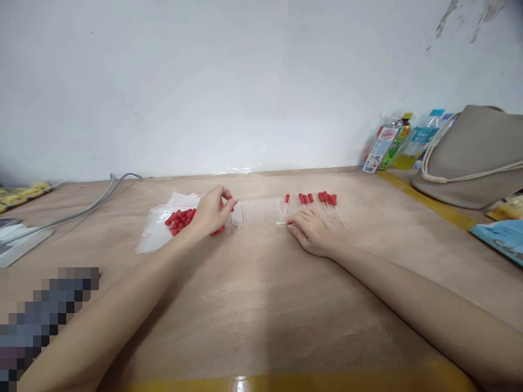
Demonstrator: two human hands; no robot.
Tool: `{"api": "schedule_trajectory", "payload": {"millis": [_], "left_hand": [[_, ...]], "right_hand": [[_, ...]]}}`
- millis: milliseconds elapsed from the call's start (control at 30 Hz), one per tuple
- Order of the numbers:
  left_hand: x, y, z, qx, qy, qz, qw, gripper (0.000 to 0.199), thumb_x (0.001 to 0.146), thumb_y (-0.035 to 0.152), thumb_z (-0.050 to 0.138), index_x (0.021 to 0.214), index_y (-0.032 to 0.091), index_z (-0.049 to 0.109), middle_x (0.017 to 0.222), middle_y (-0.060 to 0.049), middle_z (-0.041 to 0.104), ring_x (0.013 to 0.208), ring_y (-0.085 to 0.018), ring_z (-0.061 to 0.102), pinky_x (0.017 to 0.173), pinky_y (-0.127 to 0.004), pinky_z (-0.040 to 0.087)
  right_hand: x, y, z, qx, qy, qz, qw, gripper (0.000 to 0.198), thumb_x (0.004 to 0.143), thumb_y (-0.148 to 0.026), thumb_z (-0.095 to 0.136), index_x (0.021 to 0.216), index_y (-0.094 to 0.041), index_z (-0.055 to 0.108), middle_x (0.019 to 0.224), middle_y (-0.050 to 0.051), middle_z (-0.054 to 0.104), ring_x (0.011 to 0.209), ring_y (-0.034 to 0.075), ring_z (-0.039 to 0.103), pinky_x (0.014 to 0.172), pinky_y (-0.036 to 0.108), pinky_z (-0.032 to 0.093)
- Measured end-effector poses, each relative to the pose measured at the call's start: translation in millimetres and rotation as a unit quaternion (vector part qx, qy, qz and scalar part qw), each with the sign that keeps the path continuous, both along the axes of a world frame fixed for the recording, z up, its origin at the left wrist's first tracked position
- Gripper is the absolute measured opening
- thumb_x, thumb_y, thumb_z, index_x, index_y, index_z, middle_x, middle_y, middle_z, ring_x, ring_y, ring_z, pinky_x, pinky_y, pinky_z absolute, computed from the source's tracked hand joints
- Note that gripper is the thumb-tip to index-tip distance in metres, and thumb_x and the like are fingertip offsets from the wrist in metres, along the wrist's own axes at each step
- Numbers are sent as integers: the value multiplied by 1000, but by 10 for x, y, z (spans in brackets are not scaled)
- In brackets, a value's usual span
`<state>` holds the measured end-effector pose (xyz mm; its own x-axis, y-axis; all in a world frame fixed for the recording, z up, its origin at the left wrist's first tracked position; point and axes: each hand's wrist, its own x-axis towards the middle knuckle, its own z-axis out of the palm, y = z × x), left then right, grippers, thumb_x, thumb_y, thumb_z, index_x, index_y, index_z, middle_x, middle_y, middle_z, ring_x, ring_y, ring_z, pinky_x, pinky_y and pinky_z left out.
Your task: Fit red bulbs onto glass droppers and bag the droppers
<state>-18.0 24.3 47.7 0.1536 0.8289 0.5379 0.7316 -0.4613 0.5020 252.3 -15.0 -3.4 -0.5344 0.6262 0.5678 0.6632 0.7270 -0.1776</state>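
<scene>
My left hand is closed, pinching a small red rubber bulb between thumb and fingertips. Under and beside it lies a heap of loose red bulbs on clear plastic bags. My right hand is closed round one end of a thin clear dropper tube, which points left, low over the table. Between the hands runs a row of bare clear tubes laid side by side. Beyond my right hand, several tubes carry red bulbs on their far ends.
On the right a grey drawstring bag, drink bottles and a carton stand by the wall. A blue packet lies nearer. A grey cable crosses the left side. Yellow tape marks the wooden table.
</scene>
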Motion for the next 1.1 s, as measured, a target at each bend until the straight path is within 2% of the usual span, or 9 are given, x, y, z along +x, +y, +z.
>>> {"api": "schedule_trajectory", "payload": {"millis": [67,167,233,333,433,600,700,900,1100], "left_hand": [[110,-153,-115,-22,-47,-59,997,15,80,31,51,85,18,49,70,-1,58,64,-14,57,61,-27,45],[253,-322,-334,-70,-131,-113,982,17,82,29,47,94,17,50,84,-4,61,72,-14,60,68,-28,48],[310,-372,-454,-119,-180,-124,969,17,82,28,47,93,16,54,86,-5,63,75,-15,63,73,-31,49],[342,-384,-542,-167,-196,-130,957,17,75,27,56,87,15,58,89,-7,65,84,-18,63,79,-33,49],[341,-376,-557,-184,-207,-132,952,21,70,30,64,82,15,56,85,-6,65,79,-18,63,71,-31,50],[313,-371,-580,-172,-181,-137,959,20,74,32,62,80,17,49,74,-1,62,70,-15,63,62,-27,49],[299,-363,-596,-151,-171,-134,964,20,75,31,60,85,18,47,77,0,61,71,-15,64,63,-27,49],[299,-350,-575,-127,-138,-149,971,23,79,30,56,97,16,54,94,-7,62,81,-18,64,70,-31,50],[317,-372,-528,-95,-69,-159,980,19,81,32,54,91,17,60,86,-4,66,80,-18,62,72,-30,49]], "right_hand": [[-23,5,-8,-4,-4,14,1000,17,88,-23,38,88,-18,55,86,7,61,82,19,53,76,34,38],[-72,26,-41,-21,18,17,999,17,88,-22,38,90,-17,55,87,7,62,82,18,55,75,33,38],[-116,37,-64,-29,35,13,999,18,88,-22,38,93,-17,55,88,7,62,81,17,56,75,33,39],[-191,37,-90,-32,54,15,998,20,88,-21,39,96,-16,56,89,7,63,80,17,57,74,32,39],[-256,19,-101,-30,60,23,998,20,87,-21,40,97,-17,56,88,7,63,77,16,57,73,31,39],[-293,-12,-89,-22,50,33,998,18,86,-21,41,94,-17,57,87,6,64,75,15,57,73,31,37],[-287,-14,-84,-16,52,30,998,19,87,-22,40,95,-17,56,88,6,64,74,15,57,72,31,35],[-279,-14,-90,-1,54,35,998,19,87,-22,40,95,-17,57,86,5,65,71,14,57,71,31,33],[-248,-35,-56,-28,50,67,996,19,87,-23,41,94,-19,58,80,3,65,69,13,56,70,29,31]]}}
